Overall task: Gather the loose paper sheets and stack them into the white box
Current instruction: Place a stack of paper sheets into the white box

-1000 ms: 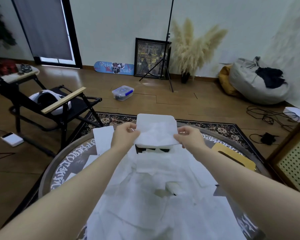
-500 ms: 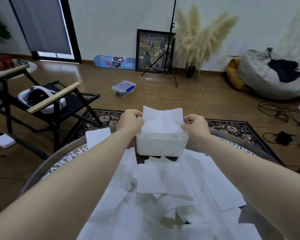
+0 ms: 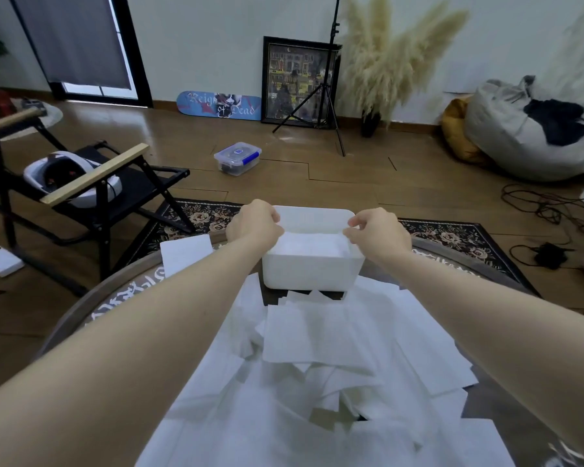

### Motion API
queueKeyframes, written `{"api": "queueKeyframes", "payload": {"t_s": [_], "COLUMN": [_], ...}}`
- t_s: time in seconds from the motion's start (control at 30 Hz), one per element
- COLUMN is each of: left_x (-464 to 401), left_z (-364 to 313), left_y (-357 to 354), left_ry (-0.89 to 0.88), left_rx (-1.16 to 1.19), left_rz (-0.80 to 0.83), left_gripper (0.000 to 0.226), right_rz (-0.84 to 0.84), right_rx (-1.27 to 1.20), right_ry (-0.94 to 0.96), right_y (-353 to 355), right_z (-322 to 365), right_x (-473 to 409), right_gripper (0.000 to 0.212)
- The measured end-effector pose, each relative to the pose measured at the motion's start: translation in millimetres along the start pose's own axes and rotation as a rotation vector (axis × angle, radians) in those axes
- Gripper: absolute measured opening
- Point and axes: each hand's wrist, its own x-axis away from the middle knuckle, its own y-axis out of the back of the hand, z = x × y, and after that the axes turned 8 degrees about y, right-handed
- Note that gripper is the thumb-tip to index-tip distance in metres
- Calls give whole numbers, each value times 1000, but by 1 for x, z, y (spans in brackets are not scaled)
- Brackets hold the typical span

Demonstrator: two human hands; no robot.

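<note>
The white box (image 3: 312,273) stands at the far side of the round table, beyond a wide heap of loose paper sheets (image 3: 321,345). One paper sheet (image 3: 312,247) lies flat inside the box. My left hand (image 3: 253,224) is at the box's left rim with its fingers curled down over that sheet's left edge. At the right rim, my right hand (image 3: 376,235) pinches the sheet's right edge between thumb and fingertips. A single sheet (image 3: 184,252) lies apart on the table, left of the box.
The round table (image 3: 115,298) has a dark rim with white lettering. A black folding chair (image 3: 115,193) with a headset on it stands to the left. Rug, clear plastic tub (image 3: 237,158), tripod and cables are on the floor beyond.
Both hands have lowered the sheet from above the box down into it, and it now lies flat inside. The view has moved closer to the box.
</note>
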Motion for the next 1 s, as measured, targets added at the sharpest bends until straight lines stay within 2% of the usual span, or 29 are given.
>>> {"api": "queueKeyframes", "payload": {"t_s": [0.1,0.3,0.53,0.7,1.0], "left_x": [6,31,73,111,190], "left_z": [3,9,10,20,54], "left_y": [5,19,36,47,63], "left_ry": [-85,-276,-451,-478,-416], "left_rx": [-50,-190,-550,-570,-611], "left_rz": [23,137,181,195,264], "left_gripper": [35,33,37,35,35], "right_rz": [81,253,406,414,424], "right_rx": [113,223,576,558,466], "right_ry": [77,197,373,404,403], "right_y": [4,25,52,66,85], "right_z": [4,8,13,12,5], "right_x": [7,26,62,96,177], "right_gripper": [37,43,52,54,52]}}
